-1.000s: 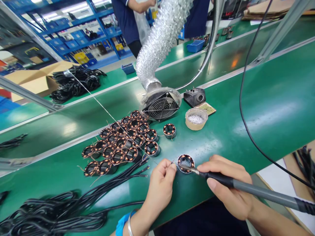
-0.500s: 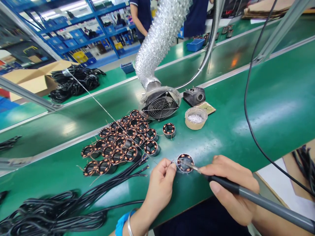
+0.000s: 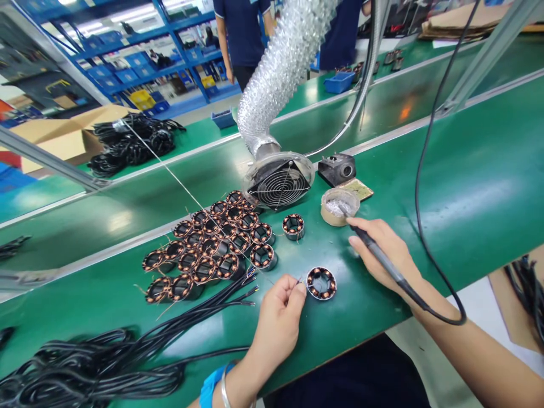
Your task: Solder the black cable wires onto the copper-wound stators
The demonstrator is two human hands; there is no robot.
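Observation:
My left hand point(image 3: 278, 317) is closed in a pinch, with a thin wire between thumb and forefinger. Just right of those fingertips lies a stator point(image 3: 322, 283), a ring with copper windings facing up. My right hand point(image 3: 382, 249) grips a soldering iron point(image 3: 378, 255) by its dark handle. The iron's tip reaches into a small round tub point(image 3: 334, 215) of silvery bits. A pale strand point(image 3: 170, 171) slants down from the upper left towards my left hand. Another stator point(image 3: 293, 226) stands alone, beside many wound stators point(image 3: 204, 269) grouped on the left.
Black cables point(image 3: 127, 362) cover the bench's front left. A fume extractor fan point(image 3: 279, 186) on a silver duct point(image 3: 284, 73) stands behind the stators. Near the tub is an iron holder point(image 3: 338, 169). A black cord point(image 3: 425, 147) hangs at right. A person point(image 3: 240, 34) stands across the bench.
My right hand has moved the soldering iron from the nearer stator up to the tub. The left hand keeps its pinch beside that stator. The person at the back has shifted.

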